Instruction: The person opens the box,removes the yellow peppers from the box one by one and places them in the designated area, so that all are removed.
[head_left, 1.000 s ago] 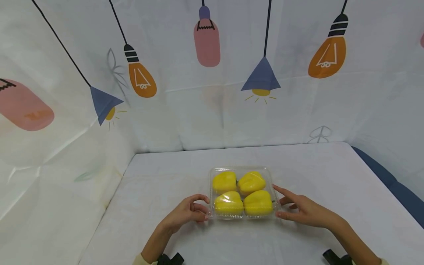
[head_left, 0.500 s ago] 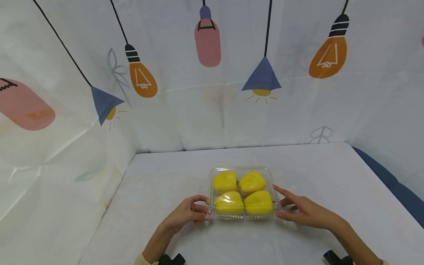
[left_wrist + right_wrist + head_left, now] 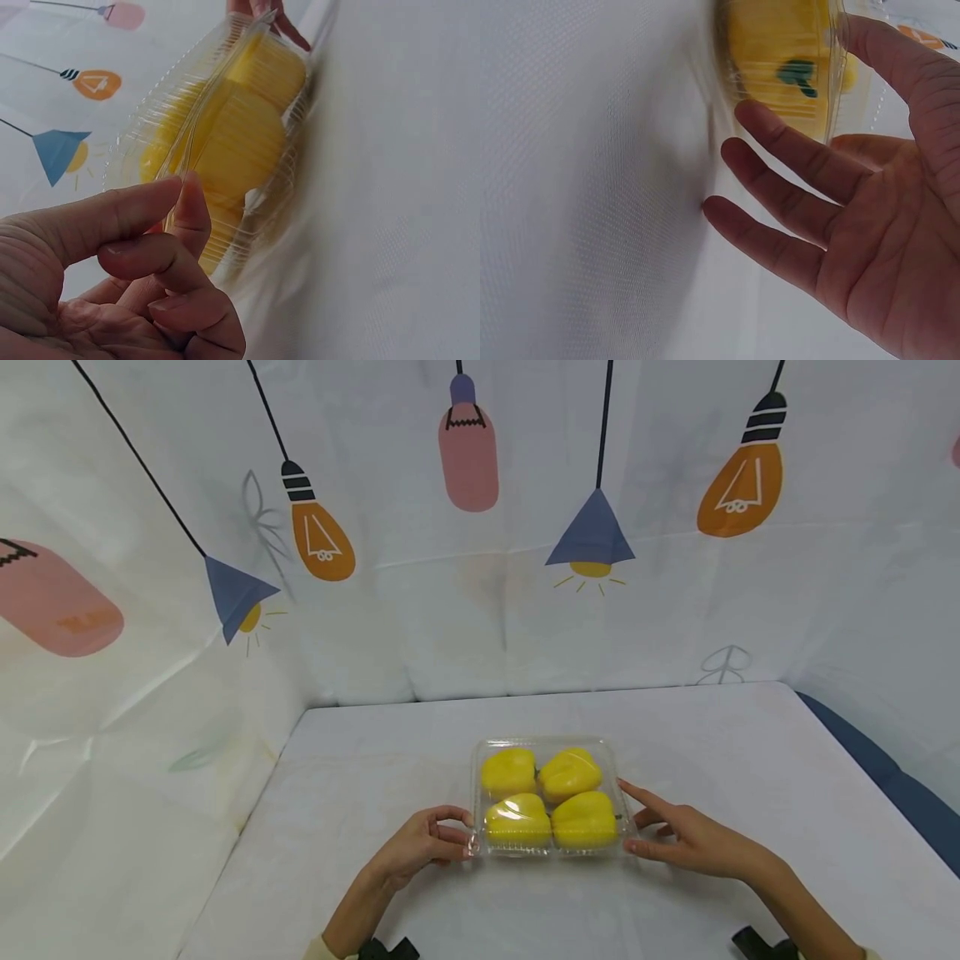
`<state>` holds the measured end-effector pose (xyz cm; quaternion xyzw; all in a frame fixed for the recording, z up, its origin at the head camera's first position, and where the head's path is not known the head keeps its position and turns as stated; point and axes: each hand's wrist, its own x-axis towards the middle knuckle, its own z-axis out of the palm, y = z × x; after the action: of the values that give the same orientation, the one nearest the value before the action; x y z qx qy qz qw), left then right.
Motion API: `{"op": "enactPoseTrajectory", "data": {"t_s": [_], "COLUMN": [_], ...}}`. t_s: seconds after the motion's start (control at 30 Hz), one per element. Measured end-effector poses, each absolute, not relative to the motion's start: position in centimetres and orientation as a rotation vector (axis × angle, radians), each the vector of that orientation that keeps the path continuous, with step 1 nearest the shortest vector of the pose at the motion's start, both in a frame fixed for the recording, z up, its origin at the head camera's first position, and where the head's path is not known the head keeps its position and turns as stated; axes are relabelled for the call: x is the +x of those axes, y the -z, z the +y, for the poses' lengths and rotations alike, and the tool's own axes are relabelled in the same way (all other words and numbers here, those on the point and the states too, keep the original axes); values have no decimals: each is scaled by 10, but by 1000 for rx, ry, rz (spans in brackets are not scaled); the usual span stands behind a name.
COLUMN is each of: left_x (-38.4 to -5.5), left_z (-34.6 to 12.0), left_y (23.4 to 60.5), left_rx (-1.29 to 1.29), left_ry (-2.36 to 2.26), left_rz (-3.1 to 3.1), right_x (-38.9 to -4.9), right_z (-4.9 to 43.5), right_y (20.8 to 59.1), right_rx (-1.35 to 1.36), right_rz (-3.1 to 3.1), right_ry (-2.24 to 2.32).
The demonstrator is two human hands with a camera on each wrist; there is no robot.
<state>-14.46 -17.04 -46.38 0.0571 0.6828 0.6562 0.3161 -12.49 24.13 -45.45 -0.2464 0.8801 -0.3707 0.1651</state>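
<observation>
A clear plastic clamshell box [image 3: 551,743] with its lid down holds several yellow bell peppers [image 3: 585,820], laid in two rows. At its near left corner, my left hand [image 3: 423,843] pinches the rim between thumb and index finger, which the left wrist view shows closely; the other fingers of that hand [image 3: 180,277] curl below. My right hand [image 3: 693,842] is at the box's right side, thumb and index finger touching its edge. In the right wrist view the remaining fingers [image 3: 780,202] stretch out loosely beside the box, and one pepper's green stem [image 3: 799,75] shows through the plastic.
The box stands on a white-covered table [image 3: 390,743]. A white cloth backdrop [image 3: 450,618] printed with lamps and bulbs rises behind and to the left. Something dark blue [image 3: 885,777] lies beyond the table's right edge.
My left hand has shifted very slightly down at the box's corner. The box and my right hand stay in place.
</observation>
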Motion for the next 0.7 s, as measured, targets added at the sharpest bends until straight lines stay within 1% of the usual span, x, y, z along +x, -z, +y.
{"op": "enactPoseTrajectory", "data": {"t_s": [0.43,0.6,0.7], "left_x": [-144,-147,-146], "left_z": [-165,-160,-166], "left_y": [466,471,466], "left_rx": [55,-9,10], "left_ry": [-1762,-1829,-1805], "left_rz": [1814,1910,1997], "right_x": [-123,-124,-126], "right_z": [243,240,237], "right_y": [453,453,452], "right_rx": [-677,-743,-788], "right_rz": [2527,2529,2543], "right_ry": [1033,1024,980]}}
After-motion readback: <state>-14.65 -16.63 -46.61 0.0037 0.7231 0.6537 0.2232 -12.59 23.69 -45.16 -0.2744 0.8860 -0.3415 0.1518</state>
